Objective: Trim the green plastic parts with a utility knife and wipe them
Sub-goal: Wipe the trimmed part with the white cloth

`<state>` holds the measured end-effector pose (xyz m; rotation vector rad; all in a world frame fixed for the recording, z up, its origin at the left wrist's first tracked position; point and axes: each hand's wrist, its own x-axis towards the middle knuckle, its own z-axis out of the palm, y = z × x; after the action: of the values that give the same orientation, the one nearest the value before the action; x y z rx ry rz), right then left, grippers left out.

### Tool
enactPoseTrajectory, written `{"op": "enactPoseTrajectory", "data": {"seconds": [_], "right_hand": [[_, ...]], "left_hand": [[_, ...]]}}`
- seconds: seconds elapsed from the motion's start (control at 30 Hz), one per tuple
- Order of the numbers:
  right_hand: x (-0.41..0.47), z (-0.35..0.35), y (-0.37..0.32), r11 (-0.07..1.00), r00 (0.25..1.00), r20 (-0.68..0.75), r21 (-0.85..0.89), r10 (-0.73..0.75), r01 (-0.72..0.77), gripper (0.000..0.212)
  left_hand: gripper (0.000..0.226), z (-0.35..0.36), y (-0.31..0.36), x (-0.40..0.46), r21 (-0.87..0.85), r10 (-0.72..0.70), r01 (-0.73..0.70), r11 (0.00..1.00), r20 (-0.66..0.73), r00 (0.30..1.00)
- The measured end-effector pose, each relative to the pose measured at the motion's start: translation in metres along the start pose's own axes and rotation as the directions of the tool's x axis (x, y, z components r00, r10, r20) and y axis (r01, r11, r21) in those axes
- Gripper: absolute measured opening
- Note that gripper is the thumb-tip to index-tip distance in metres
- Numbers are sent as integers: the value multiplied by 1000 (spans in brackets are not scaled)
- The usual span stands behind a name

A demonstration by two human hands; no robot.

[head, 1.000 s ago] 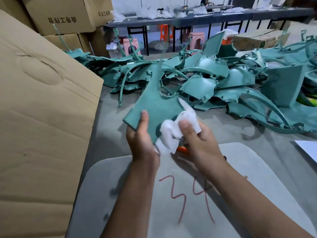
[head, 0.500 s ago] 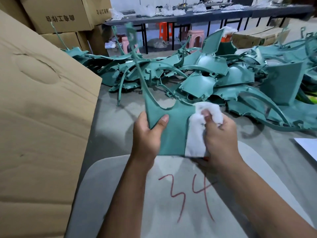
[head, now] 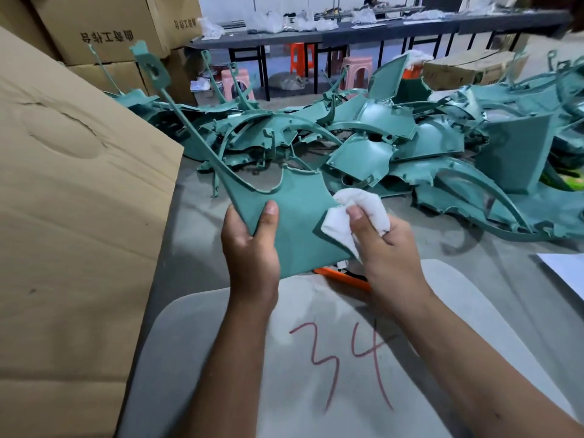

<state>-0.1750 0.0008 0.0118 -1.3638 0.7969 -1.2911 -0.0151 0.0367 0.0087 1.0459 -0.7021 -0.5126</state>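
Left hand [head: 251,248] grips green plastic part [head: 294,222] at its left edge, thumb on top, held above the surface [head: 196,222]. Right hand [head: 384,248] pinches white cloth [head: 354,213] against part's right edge. Orange utility knife [head: 341,278] lies beneath. Green parts pile [head: 395,143] behind.

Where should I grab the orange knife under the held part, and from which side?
Take the knife by its exposed orange body, coming from the near side over the grey pad. Its far end is hidden under the green part and the right hand, so free that hand first.
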Motion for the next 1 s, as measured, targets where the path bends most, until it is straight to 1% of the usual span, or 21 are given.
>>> {"op": "enactPoseTrajectory", "data": {"seconds": [0.1,0.13,0.2,0.23,0.3,0.33,0.37,0.4,0.43,0.47,0.5,0.53,0.6,0.67,0.7,0.77,0.83,0.87,0.9,0.93,1.0], "right_hand": [[-7,1,2,981,989,-80,160,122,-108,29],[-8,0,3,956,973,-107,236,206,-176,32],[-6,-1,1,849,918,-90,423,386,-316,37],[-5,-2,-3,825,909,-102,471,404,-314,36],[-4,0,-7,849,936,-152,486,319,-210,32],[-6,1,-7,850,951,-110,487,291,-204,32],[-8,5,-9,870,958,-53,435,281,-231,33],[-11,8,-8,918,969,-1,321,246,-232,36],[-13,10,-6,967,982,32,168,188,-190,40],[-13,12,-3,992,992,30,37,121,-122,42],[-12,11,-1,997,997,15,-12,70,-70,43],[-11,9,-1,999,999,13,17,46,-46,41],[-10,6,-1,973,995,77,215,69,-84,37],[-9,5,-2,894,974,155,394,163,-212,29],[-7,5,-2,850,961,143,450,235,-274,31],[-5,5,-1,824,938,-8,480,347,-301,41],[-4,7,2,870,953,-47,424,300,-252,39],[-7,8,3,906,969,-17,361,245,-223,31],[-10,10,5,920,973,24,321,230,-225,24],[-14,10,9,908,963,68,321,262,-269,27],[-17,9,13,845,925,173,378,338,-379,42]], "left_hand": [[22,10,1,-5,-38,-20,22,999,42,999],[22,11,1,-6,-54,-35,37,998,42,999],[19,10,0,-5,-104,-94,93,990,-5,996],[17,8,0,-3,-134,-130,123,983,-48,990],[13,4,0,2,-149,-152,131,980,-143,978],[10,2,-1,4,-144,-151,124,982,-188,971],[9,1,-1,5,-143,-151,120,982,-225,963],[8,0,-1,6,-138,-147,116,984,-243,959],[9,0,-1,5,-138,-142,111,984,-240,960],[9,0,-2,5,-146,-147,115,982,-228,963],[9,0,-2,4,-176,-172,134,975,-221,960],[11,0,-1,5,-219,-212,164,962,-215,953],[18,-1,1,7,-261,-273,218,941,-201,941],[21,-1,2,8,-260,-316,264,929,-186,930],[24,-1,3,7,-276,-354,302,913,-164,921],[31,2,4,2,-329,-462,415,848,-78,883],[31,6,3,-2,-351,-522,473,808,-56,851],[28,9,1,-3,-345,-514,460,818,-81,854],[25,11,0,-4,-330,-494,435,838,-119,861],[23,14,-1,-5,-317,-477,415,853,-152,866],[25,16,0,-7,-317,-469,400,860,-181,864]]}}
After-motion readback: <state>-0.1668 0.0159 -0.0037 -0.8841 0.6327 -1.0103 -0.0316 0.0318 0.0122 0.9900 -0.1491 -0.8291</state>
